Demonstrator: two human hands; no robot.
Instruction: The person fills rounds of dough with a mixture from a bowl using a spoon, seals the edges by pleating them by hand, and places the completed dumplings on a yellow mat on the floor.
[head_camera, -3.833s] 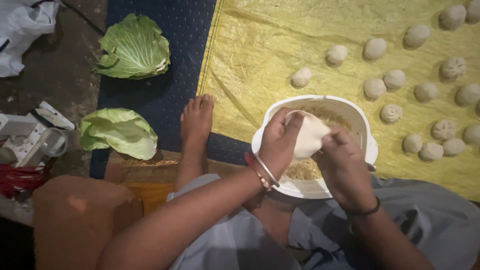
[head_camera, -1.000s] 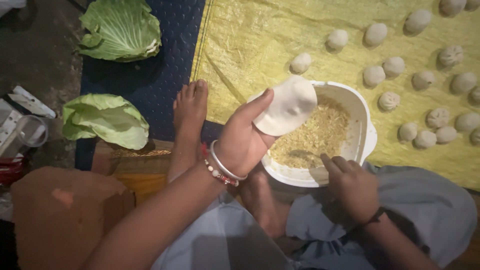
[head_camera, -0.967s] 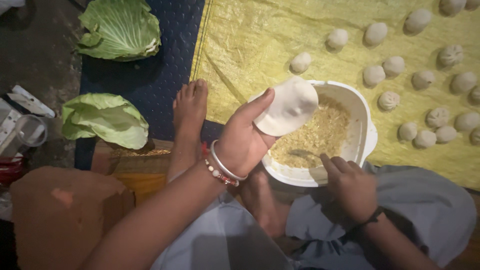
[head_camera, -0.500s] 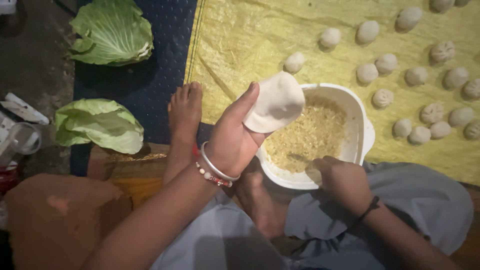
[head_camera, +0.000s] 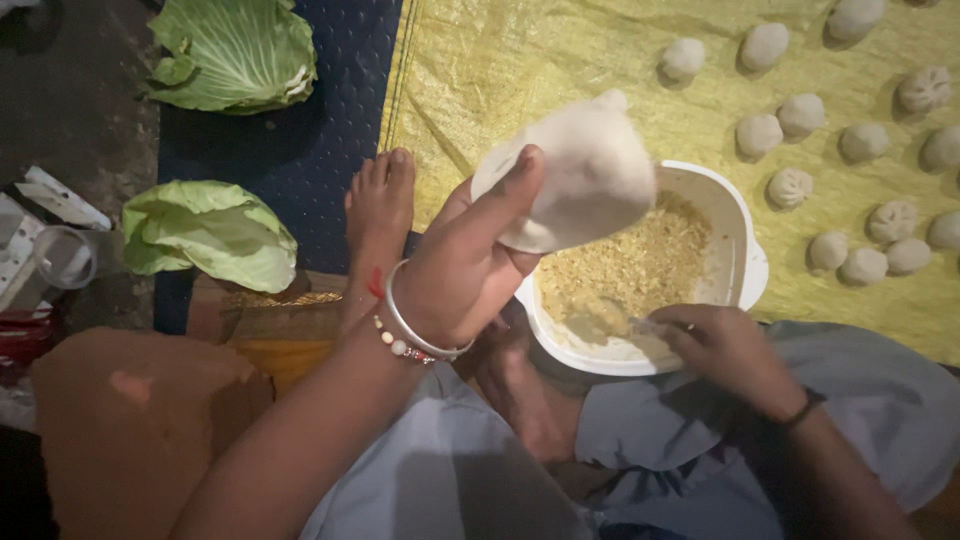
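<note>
Head view shows a person seated on the ground, filling dumpling wrappers. Left hand (head_camera: 465, 265) is raised, fingers curled under and thumb laid over a round dough wrapper (head_camera: 580, 170), gripping it flat and slightly cupped above the near rim of a white bowl (head_camera: 745, 260). Right hand (head_camera: 725, 345) rests at the bowl's near edge, fingers closed on what looks like a spoon (head_camera: 640, 322) dipped into the crumbly yellow filling (head_camera: 630, 270); the tool is blurred, so its shape is uncertain.

As a judgement, the step goes best if the wrapper stays cupped and level over the bowl, so that any filling that spills falls back in. A modest scoop set in the wrapper's middle would leave a bare rim for pleating. The thumb should sit on the edge, not the centre.

Finished dumplings (head_camera: 800, 115) lie spaced apart on a yellow sheet (head_camera: 480, 70) beyond the bowl. Cabbage leaves (head_camera: 210, 235) lie to the left on a blue mat (head_camera: 330, 150), near the person's bare foot (head_camera: 378, 215).
</note>
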